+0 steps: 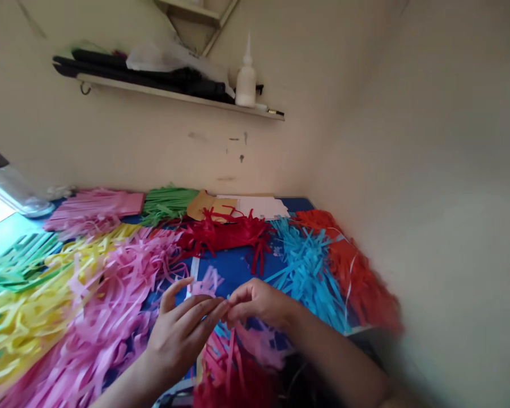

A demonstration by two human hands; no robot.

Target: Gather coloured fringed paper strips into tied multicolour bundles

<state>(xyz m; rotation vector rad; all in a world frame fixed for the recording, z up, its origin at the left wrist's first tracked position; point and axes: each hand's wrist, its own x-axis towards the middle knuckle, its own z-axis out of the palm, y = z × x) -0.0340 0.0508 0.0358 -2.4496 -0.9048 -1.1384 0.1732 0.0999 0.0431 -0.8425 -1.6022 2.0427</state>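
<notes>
Bringing fingertips together over the blue tabletop (233,266), both hands are seen near centre. Left hand (185,331): fingers extended side by side, thumb raised apart. Right hand (259,303): thumb and fingers pinched in, tips set against the left fingertips. Whether anything is gripped by either can't be told. Red-and-pink fringe strips (233,362) are located just below the fingertips, partly blurred. Pink fringe (123,283) is spread left, sky-blue fringe (308,266) right, crimson fringe (225,232) beyond. White nozzle bottle (246,85) is kept on the wall shelf (153,93).
</notes>
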